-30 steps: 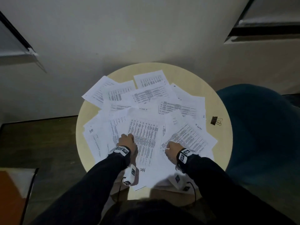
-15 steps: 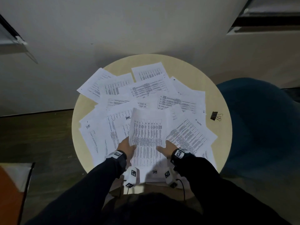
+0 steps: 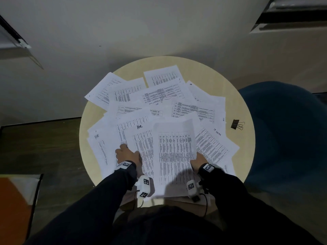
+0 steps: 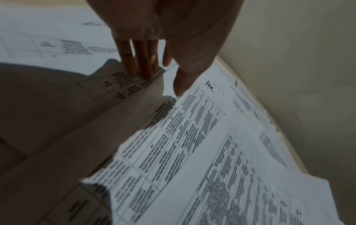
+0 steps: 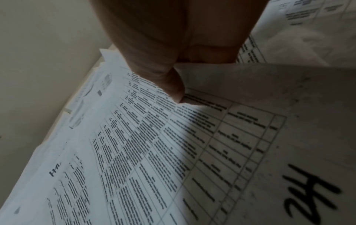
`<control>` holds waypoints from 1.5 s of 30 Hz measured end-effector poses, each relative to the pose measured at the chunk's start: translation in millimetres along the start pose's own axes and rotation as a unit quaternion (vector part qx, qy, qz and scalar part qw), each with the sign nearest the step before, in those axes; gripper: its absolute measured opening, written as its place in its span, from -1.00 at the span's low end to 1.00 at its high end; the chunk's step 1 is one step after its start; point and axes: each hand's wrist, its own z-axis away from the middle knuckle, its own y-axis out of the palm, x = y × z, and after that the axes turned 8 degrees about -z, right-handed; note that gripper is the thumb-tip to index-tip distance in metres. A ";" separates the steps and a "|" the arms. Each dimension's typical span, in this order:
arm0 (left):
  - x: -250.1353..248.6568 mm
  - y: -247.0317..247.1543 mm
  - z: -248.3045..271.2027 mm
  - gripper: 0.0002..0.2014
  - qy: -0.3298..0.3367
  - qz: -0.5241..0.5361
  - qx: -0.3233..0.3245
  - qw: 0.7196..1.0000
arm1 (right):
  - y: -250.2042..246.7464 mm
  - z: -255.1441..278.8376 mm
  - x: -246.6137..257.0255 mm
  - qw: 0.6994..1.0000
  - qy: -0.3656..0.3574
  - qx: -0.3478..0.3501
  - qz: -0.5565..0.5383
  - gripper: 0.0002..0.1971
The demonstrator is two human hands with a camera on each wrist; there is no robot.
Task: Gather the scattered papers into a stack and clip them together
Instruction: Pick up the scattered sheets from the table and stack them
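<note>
Several printed white papers (image 3: 159, 96) lie scattered and overlapping on a round beige table (image 3: 246, 149). My right hand (image 3: 198, 160) pinches the right edge of one printed sheet (image 3: 174, 152) and holds it raised above the pile. In the right wrist view its thumb (image 5: 173, 86) lies on that sheet (image 5: 269, 109) and the fingers are hidden beneath. My left hand (image 3: 126, 153) rests on the papers to the left of the sheet. Its straight fingers (image 4: 142, 64) touch a paper edge. A black binder clip (image 3: 236, 124) lies on bare table at the right.
A dark blue chair (image 3: 286, 138) stands against the table's right side. A pale wall (image 3: 159, 29) rises behind the table. Dark floor (image 3: 44, 147) lies to the left, with an orange object (image 3: 10, 200) at the lower left. Some papers overhang the near edge.
Both hands had lifted the printed sheet. My left hand has since let go and moved left onto the pile, while my right hand keeps hold of the sheet.
</note>
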 end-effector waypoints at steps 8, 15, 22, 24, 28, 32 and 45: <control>-2.9 10.6 6.5 -0.66 0.047 0.141 0.096 0.984 | -0.1 -5.7 1.5 1.000 0.017 0.013 0.022 -0.86; -10.4 -20.6 4.3 -0.67 0.138 0.137 0.043 0.980 | -0.4 1.1 4.3 0.998 -0.049 0.015 0.026 -0.88; 3.3 -16.2 9.9 -0.46 0.150 0.119 0.123 0.974 | 19.5 22.9 38.9 0.988 -0.123 0.092 0.004 -0.61; 6.0 -6.6 14.1 -0.69 0.156 0.140 0.123 0.970 | 26.8 28.2 45.2 0.983 -0.130 0.122 0.040 -0.56; 3.9 -9.4 18.8 -0.75 0.120 0.113 0.066 0.984 | 27.9 29.1 53.5 0.973 -0.144 0.135 0.117 -0.45; 9.4 -20.5 7.8 -0.72 0.093 0.068 0.010 0.993 | 3.9 20.8 62.9 0.979 -0.156 0.063 0.118 -0.64; -6.3 -10.5 9.9 -0.80 0.134 0.095 0.021 0.986 | -69.8 -39.9 35.9 0.955 -0.079 -0.152 0.244 -0.14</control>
